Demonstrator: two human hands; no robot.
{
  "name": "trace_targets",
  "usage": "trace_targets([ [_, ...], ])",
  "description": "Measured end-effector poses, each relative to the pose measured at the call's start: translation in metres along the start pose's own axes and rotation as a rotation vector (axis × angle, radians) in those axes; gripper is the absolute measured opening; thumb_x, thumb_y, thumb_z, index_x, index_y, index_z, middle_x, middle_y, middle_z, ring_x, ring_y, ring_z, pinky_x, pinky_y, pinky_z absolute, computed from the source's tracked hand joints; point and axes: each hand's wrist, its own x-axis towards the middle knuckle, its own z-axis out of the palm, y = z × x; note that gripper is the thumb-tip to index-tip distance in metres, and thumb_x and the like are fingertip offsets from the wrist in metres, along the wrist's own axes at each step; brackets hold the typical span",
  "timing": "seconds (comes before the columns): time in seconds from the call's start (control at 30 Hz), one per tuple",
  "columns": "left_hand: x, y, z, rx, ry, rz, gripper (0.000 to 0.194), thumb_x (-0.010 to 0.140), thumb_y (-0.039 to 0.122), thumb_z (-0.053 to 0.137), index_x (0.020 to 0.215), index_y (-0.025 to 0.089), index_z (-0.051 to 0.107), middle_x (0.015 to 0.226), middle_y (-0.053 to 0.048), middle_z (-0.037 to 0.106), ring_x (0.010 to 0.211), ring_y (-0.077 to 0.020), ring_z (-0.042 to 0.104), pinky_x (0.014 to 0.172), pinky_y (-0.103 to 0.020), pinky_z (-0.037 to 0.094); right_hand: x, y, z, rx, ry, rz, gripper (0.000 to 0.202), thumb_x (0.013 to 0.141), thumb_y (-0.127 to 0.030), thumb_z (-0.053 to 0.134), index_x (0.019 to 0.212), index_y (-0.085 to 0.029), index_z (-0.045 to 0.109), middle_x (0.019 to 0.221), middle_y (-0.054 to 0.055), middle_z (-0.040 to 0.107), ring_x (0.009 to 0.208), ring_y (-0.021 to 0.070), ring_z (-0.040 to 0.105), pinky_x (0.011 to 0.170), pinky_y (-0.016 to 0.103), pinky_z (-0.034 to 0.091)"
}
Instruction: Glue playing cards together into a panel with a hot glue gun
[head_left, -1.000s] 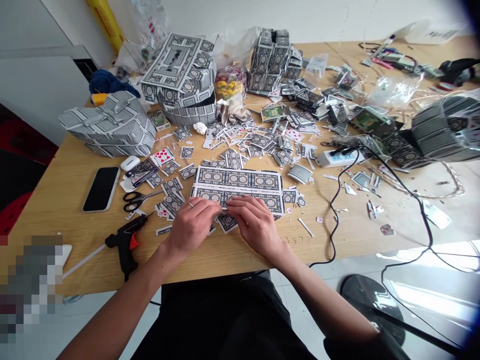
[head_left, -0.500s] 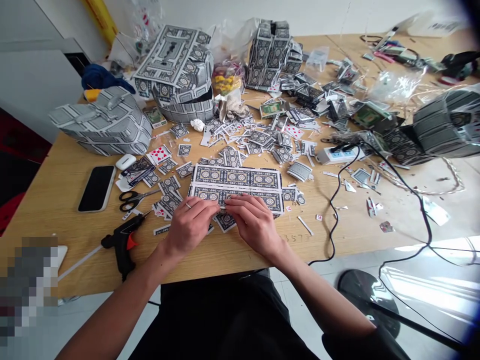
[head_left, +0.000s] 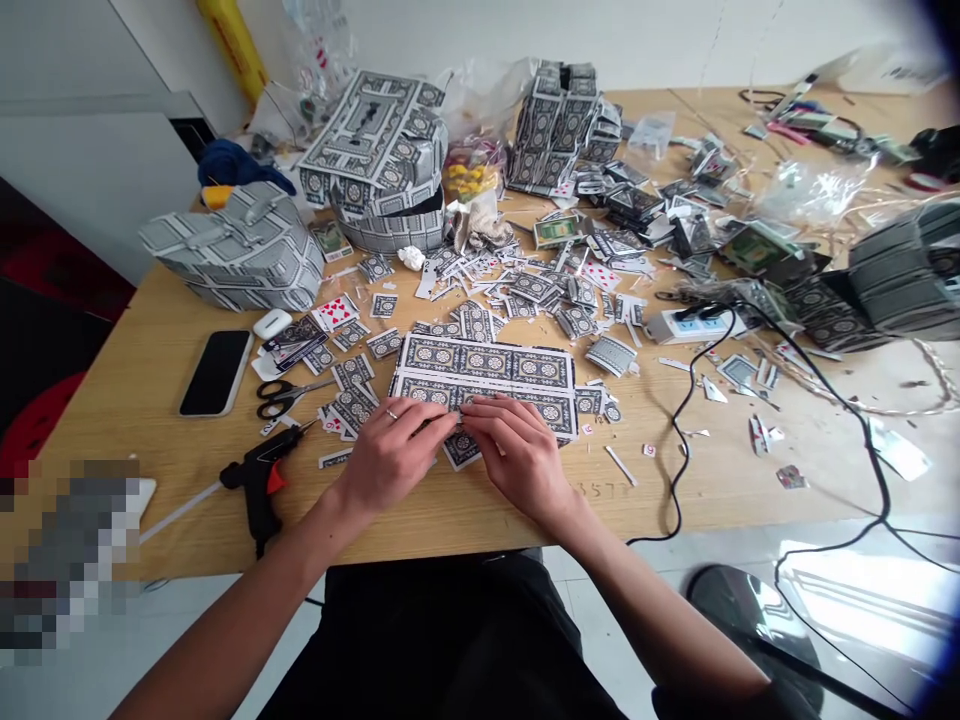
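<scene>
View shifted; left hand [head_left: 396, 458], right hand [head_left: 525, 458] touch panel [head_left: 491, 372]; bag [head_left: 480, 155] holds yellow pieces [head_left: 469, 182].

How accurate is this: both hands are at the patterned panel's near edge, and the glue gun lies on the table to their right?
Wrong side: in the head view, the glue gun lies on the table, left of the left hand and right hand, which are at the near edge of the panel.

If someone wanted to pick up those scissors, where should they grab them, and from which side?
Probably by the black handle loops of the scissors, coming from the phone side: they lie flat, loops toward the phone, blades pointing toward the card panel.
</scene>
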Motion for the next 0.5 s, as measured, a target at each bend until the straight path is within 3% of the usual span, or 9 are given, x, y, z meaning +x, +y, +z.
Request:
trace_targets([
  [0.27, 0.0073, -0.0001, 0.0019, -0.035, 0.027, 0.009, 0.016, 0.104, 0.008, 0.064, 0.11, 0.019, 0.075, 0.1, -0.002, 0.083, 0.092, -0.0181, 0.073, 0.086, -0.035, 0.056, 0.0018, -0.0018, 0.0, -0.029, 0.012, -0.013, 0.021, 0.104, -0.007, 0.069, 0.114, -0.025, 0.073, 0.119, 0.004, 0.086, 0.114, 0.0228, 0.081, 0.105, 0.044, 0.061],
  [0.5, 0.0055, -0.0011, 0.0045, -0.048, 0.038, 0.024, 0.016, 0.102, 0.006, 0.065, 0.109, 0.018, 0.074, 0.1, -0.002, 0.083, 0.092, -0.019, 0.073, 0.086, -0.036, 0.055, 0.0009, -0.0003, 0.0011, -0.019, 0.0, -0.021, 0.023, 0.104, -0.007, 0.068, 0.116, -0.025, 0.073, 0.12, 0.004, 0.086, 0.114, 0.0227, 0.081, 0.104, 0.045, 0.061],
])
